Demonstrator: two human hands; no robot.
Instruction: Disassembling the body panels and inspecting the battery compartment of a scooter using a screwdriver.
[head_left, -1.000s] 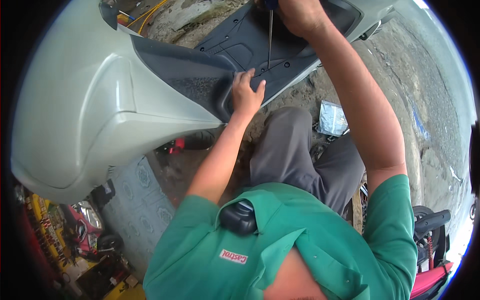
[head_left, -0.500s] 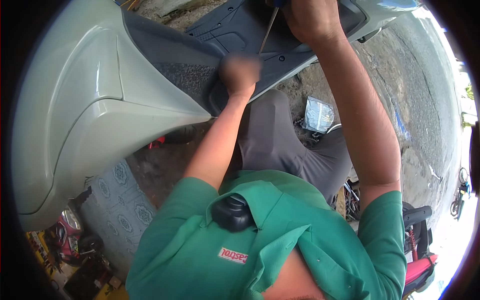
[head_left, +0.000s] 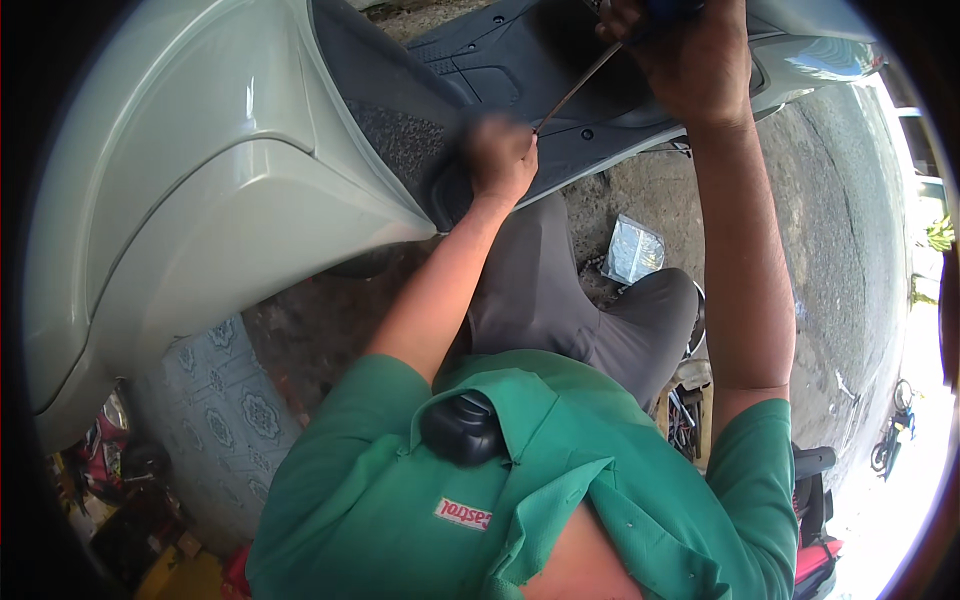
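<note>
My right hand (head_left: pixel 695 75) is closed round the dark blue handle of a screwdriver (head_left: pixel 580 84) at the top of the view. Its long thin shaft slants down to the left. At the shaft's lower end is my left hand (head_left: pixel 500 165), low over the scooter's dark floorboard (head_left: pixel 560 165). The left fingers are drawn together there; part of that hand is blurred, and whatever they pinch is hidden. Pale grey-green body panels (head_left: pixel 230 200) of the scooter curve along the left side. A round fastener hole (head_left: pixel 587 134) shows on the floorboard to the right of my left hand.
A clear plastic packet (head_left: pixel 633 250) lies on the ground beside my knee. Lower right, a tray of tools (head_left: pixel 685 420) sits near my right elbow. Patterned tiles (head_left: pixel 225 400) cover the ground at left, with a cluttered red and yellow heap (head_left: pixel 110 450) beyond them.
My right hand has swung to the right with the screwdriver, and the shaft leans over more. My left hand stays at its lower end. The whole view has shifted slightly.
</note>
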